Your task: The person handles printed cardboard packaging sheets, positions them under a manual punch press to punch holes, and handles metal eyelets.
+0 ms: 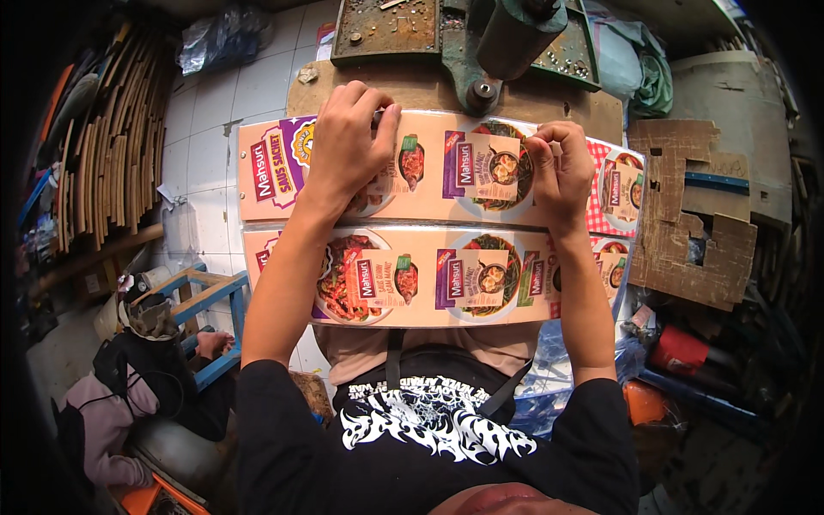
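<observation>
Nearest: lower printed panel (427, 276). Adjacent beyond it: upper printed panel (433, 176), far edge over the wooden counter (549, 105). Left hand (350, 137): above the upper printed panel, fingers bent. Right hand (565, 163): curled at its right portion. Either grip: closure, contents indeterminable. Farthest: green trays (386, 58) containing small metal parts (562, 62), flanking a machine (518, 41).

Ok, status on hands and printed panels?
Left hand curled over upper panel; right hand likewise, farther right. Lower panel on near side. Metal machine close beyond upper panel's far edge.
</observation>
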Demonstrator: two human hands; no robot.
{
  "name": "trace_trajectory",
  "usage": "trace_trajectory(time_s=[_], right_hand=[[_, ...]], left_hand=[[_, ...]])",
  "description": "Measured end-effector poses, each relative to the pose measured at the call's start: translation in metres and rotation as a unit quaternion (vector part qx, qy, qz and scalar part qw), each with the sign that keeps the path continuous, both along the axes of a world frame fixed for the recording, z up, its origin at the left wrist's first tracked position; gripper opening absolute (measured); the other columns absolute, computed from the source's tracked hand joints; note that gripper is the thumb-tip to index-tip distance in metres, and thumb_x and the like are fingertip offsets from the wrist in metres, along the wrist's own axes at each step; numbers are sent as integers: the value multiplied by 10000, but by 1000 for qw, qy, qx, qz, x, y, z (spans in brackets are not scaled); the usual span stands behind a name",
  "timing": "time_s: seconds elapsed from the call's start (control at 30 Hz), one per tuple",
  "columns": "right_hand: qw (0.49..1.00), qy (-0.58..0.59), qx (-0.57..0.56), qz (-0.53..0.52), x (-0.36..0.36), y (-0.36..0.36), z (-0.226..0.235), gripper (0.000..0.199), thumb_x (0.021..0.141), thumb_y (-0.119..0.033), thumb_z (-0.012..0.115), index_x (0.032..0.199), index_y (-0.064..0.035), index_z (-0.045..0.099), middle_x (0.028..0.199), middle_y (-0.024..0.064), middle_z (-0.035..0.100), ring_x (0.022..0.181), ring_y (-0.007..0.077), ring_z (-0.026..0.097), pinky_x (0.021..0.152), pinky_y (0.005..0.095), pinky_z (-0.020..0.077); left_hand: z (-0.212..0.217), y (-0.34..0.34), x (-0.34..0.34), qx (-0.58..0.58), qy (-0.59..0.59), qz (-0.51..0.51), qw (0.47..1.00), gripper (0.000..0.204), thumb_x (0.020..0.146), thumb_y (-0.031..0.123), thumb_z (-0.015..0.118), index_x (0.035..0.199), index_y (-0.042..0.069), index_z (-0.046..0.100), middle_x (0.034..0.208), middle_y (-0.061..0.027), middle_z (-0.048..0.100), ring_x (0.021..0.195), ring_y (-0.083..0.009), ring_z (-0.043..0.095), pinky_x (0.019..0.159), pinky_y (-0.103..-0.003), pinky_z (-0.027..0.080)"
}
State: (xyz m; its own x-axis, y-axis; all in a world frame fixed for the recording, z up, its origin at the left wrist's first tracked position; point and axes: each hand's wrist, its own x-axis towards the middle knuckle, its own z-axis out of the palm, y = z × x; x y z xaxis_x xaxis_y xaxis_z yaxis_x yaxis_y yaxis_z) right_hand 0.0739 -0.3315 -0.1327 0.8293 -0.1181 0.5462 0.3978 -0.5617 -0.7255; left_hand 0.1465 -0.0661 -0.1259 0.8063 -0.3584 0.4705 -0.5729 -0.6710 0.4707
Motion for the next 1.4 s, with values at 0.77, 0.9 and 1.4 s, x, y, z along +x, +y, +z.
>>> trace_trajectory(time_s=[0.77, 0.9, 1.4], right_hand=[[996, -1, -12, -89, 1, -3, -5, 123, 961, -91, 610, 878, -3, 631, 810, 125, 644, 723, 262, 623, 661, 341, 488], [997, -11, -31, -76, 2, -1, -2, 76, 930, -80, 648, 894, -13, 653, 835, 116, 665, 734, 267, 625, 672, 350, 492], [998, -28, -37, -47, 1, -2, -1, 101, 823, -107, 778, 829, -44, 699, 796, 63, 697, 718, 205, 605, 643, 306, 473]], left_hand=[[0, 0, -1, -8, 5, 0, 1000, 139, 889, 127, 644, 897, -10, 667, 873, -152, 616, 845, -329, 603, 767, -415, 479], [0, 2, -1, -5, 6, 0, 1000, 137, 890, 125, 643, 895, -9, 668, 874, -152, 616, 844, -328, 602, 764, -413, 479], [-3, 2, -2, -7, 11, 3, 1000, 154, 895, 141, 648, 895, -11, 672, 874, -143, 621, 814, -304, 615, 736, -393, 495]])
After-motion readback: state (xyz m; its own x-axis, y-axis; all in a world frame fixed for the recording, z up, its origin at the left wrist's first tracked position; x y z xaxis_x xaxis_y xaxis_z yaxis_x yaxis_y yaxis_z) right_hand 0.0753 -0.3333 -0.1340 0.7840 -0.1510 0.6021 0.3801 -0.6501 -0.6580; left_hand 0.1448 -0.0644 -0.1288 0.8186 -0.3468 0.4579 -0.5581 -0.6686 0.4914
